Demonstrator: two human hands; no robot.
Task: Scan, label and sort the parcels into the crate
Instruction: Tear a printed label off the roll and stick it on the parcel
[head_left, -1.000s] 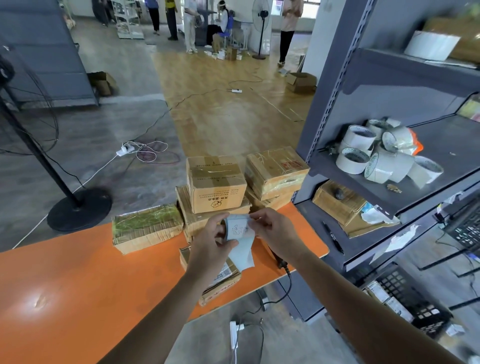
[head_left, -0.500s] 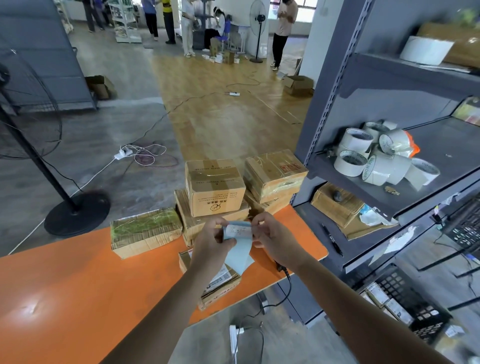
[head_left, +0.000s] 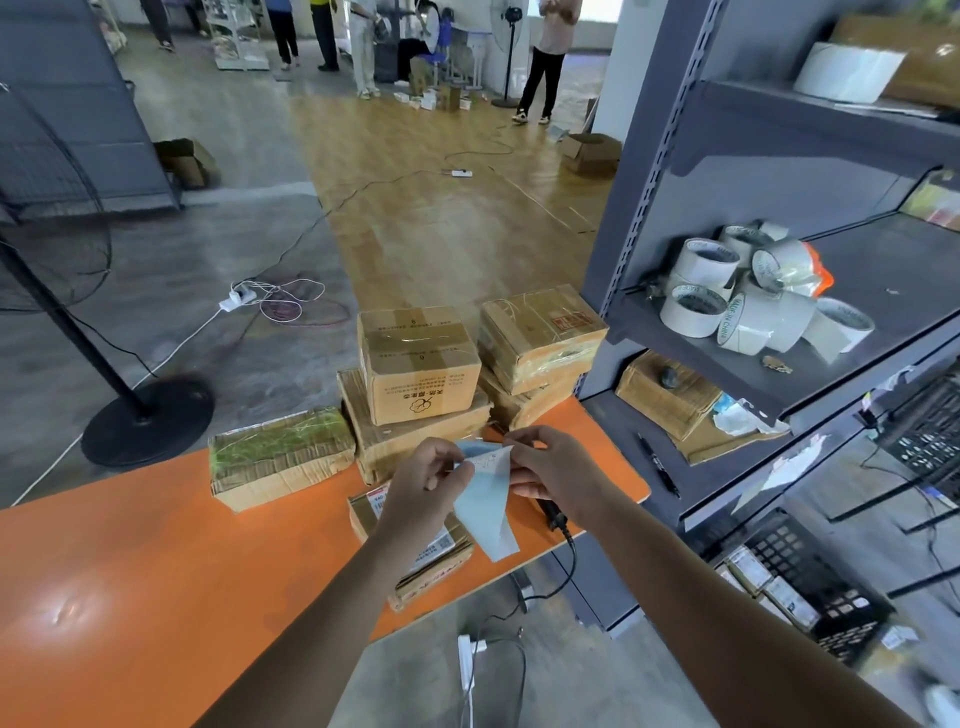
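Thin, limp label (head_left: 485, 512) above a parcel (head_left: 441, 569) near the tabletop's (head_left: 156, 571) right edge, left hand (head_left: 423, 480) and right hand (head_left: 553, 475) each with grip clamped on its top edge; probably light, crease-prone, best held by corners.

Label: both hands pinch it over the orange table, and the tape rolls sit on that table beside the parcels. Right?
Not quite. In the head view the tape rolls lie on the grey shelf, not the orange table. The rest holds: left hand and right hand pinch the label over it.
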